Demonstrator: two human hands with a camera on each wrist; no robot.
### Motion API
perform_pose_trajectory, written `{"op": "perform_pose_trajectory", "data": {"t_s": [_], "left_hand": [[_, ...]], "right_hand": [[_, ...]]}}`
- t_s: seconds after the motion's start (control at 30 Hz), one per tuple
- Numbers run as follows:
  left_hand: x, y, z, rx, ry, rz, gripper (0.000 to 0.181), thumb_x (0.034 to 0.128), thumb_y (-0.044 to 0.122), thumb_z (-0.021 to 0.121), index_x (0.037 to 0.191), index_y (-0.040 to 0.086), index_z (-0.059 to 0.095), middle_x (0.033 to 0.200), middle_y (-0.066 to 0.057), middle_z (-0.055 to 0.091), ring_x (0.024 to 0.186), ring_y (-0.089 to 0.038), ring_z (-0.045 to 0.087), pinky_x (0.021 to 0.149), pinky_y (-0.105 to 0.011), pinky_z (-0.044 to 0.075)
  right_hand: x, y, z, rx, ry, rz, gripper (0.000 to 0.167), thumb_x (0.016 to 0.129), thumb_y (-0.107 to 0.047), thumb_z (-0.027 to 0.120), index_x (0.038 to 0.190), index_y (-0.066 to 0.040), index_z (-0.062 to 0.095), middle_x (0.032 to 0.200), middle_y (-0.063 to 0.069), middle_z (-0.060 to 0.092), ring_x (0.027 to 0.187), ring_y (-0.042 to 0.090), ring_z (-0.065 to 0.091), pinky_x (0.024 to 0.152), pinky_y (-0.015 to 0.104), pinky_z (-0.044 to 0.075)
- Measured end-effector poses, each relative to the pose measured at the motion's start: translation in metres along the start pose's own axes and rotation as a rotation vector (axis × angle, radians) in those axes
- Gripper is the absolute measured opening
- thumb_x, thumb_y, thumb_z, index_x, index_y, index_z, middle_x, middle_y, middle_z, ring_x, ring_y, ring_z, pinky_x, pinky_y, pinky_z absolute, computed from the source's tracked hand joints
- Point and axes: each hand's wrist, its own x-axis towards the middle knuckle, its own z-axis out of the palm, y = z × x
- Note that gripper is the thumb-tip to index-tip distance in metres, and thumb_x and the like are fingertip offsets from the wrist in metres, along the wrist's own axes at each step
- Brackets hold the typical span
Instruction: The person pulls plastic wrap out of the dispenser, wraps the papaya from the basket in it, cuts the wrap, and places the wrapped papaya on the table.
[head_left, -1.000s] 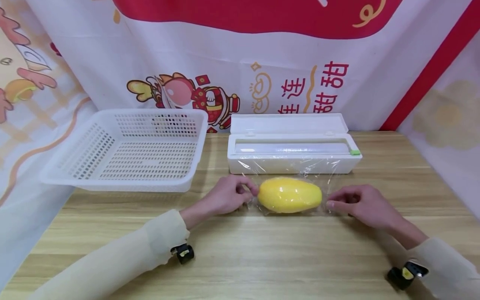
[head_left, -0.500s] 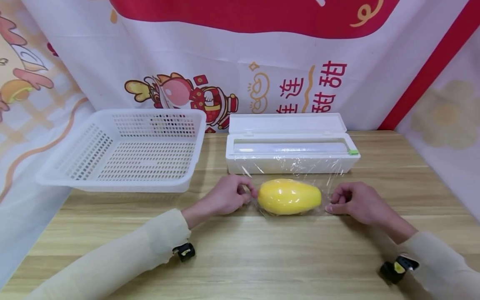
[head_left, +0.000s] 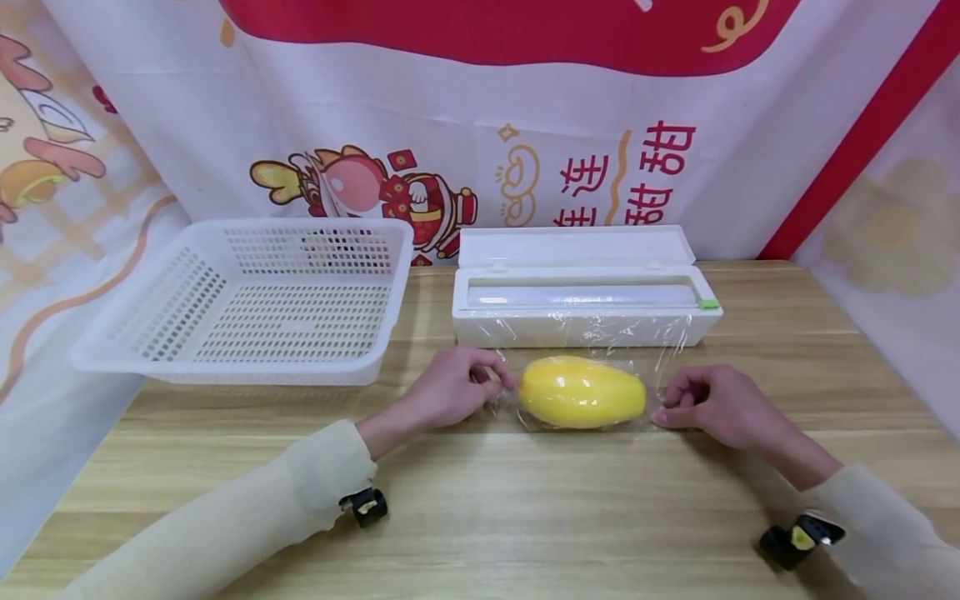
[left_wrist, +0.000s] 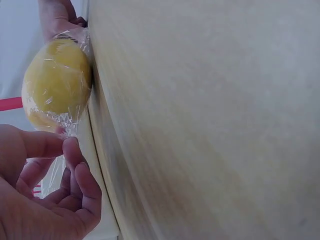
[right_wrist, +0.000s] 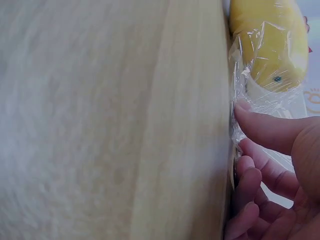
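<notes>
A yellow, papaya-like fruit (head_left: 582, 392) lies on the table under clear plastic wrap (head_left: 651, 367), which stretches back to an open white wrap box (head_left: 588, 329). My left hand (head_left: 459, 387) is at the fruit's left end, thumb and forefinger pinching the gathered wrap, as the left wrist view shows. At the opposite end, my right hand (head_left: 723, 408) holds the film's edge between thumb and fingers, low against the table. In the right wrist view, the fruit (right_wrist: 272, 55) shows a small dark spot on its tip under creased film.
The box holds a roll of wrap (head_left: 585, 297), with its lid (head_left: 577, 247) raised behind and a green slider (head_left: 708, 305) at the right. A white perforated basket (head_left: 300, 372) stands at the left on the wooden table (head_left: 570, 517). A printed cloth (head_left: 450, 100) hangs behind.
Over the last second the fruit has shifted slightly toward me and to the right. The right hand's fingers have lifted a little; the left hand is nearly still.
</notes>
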Motion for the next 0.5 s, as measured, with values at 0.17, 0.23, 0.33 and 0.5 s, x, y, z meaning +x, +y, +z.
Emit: {"op": "perform_pose_trajectory", "data": {"t_s": [0.17,0.23,0.33,0.5], "left_hand": [[-0.0019,0.0012,-0.0009,0.009,0.013,-0.002,0.020,0.0960,0.007,0.067,0.098,0.021,0.080,0.084,-0.001,0.072,0.074,-0.014,0.062,0.061,-0.027,0.051],[-0.0030,0.0014,-0.0014,0.011,0.014,-0.005,0.019,0.0958,0.007,0.067,0.098,0.021,0.080,0.084,0.000,0.072,0.074,-0.015,0.062,0.061,-0.027,0.051],[-0.0051,0.0024,-0.0031,0.011,0.018,-0.012,0.019,0.0953,0.008,0.067,0.097,0.021,0.080,0.083,0.001,0.071,0.074,-0.015,0.062,0.061,-0.028,0.052],[-0.0088,0.0055,-0.0070,0.018,0.034,-0.027,0.021,0.0946,0.009,0.065,0.097,0.023,0.080,0.086,0.001,0.071,0.075,-0.016,0.061,0.061,-0.029,0.050]], "right_hand": [[-0.0041,0.0000,-0.0008,0.020,-0.005,-0.018,0.031,0.088,-0.040,0.087,0.098,-0.013,0.074,0.086,0.001,0.065,0.082,0.016,0.053,0.067,0.026,0.040],[-0.0049,0.0005,-0.0009,0.026,-0.003,-0.027,0.030,0.088,-0.039,0.087,0.098,-0.013,0.075,0.086,0.001,0.066,0.080,0.014,0.054,0.066,0.025,0.041],[-0.0055,0.0025,-0.0010,0.038,-0.004,-0.032,0.029,0.089,-0.038,0.086,0.100,-0.013,0.075,0.087,0.001,0.067,0.080,0.013,0.054,0.065,0.025,0.042],[-0.0082,0.0051,-0.0015,0.060,0.005,-0.036,0.030,0.090,-0.038,0.085,0.101,-0.012,0.075,0.088,0.001,0.067,0.079,0.013,0.053,0.062,0.025,0.044]]}}
